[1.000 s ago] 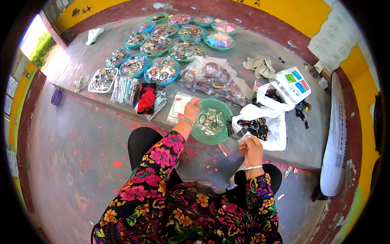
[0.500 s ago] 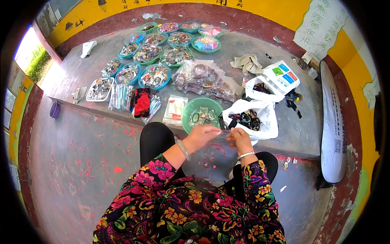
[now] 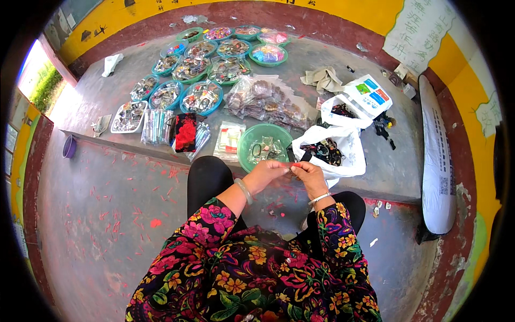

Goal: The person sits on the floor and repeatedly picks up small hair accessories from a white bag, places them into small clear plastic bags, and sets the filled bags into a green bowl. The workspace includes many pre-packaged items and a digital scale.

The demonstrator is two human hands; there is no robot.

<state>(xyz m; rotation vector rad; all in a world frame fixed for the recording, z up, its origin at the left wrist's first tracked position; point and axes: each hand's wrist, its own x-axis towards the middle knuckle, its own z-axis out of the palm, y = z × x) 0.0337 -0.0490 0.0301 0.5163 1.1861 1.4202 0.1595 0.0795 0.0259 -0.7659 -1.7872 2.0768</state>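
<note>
My left hand (image 3: 270, 173) and my right hand (image 3: 308, 177) meet in front of my knees, thumbs and fingers pinched together. Between them is a thin piece of clear plastic, mostly hidden by the fingers now. Just beyond the fingertips stands a green plastic bowl (image 3: 242, 148) on the raised ledge, holding small clear packets (image 3: 266, 148). Right of the bowl sits an open white plastic bag (image 3: 351, 163) with dark bracelets or cords (image 3: 325, 152) inside.
Basins of trinkets (image 3: 200, 97) crowd the ledge (image 3: 386, 180) at the back left. Bagged beads (image 3: 268, 102), a red-and-black pouch (image 3: 185, 132) and flat packets (image 3: 229, 140) lie nearer. Another white bag (image 3: 346, 115) stands behind; a long white package (image 3: 437, 161) leans right.
My hands have drawn closer together, fingertips now meeting. The clear plastic that showed between them is mostly covered by the fingers. The view has shifted slightly.
</note>
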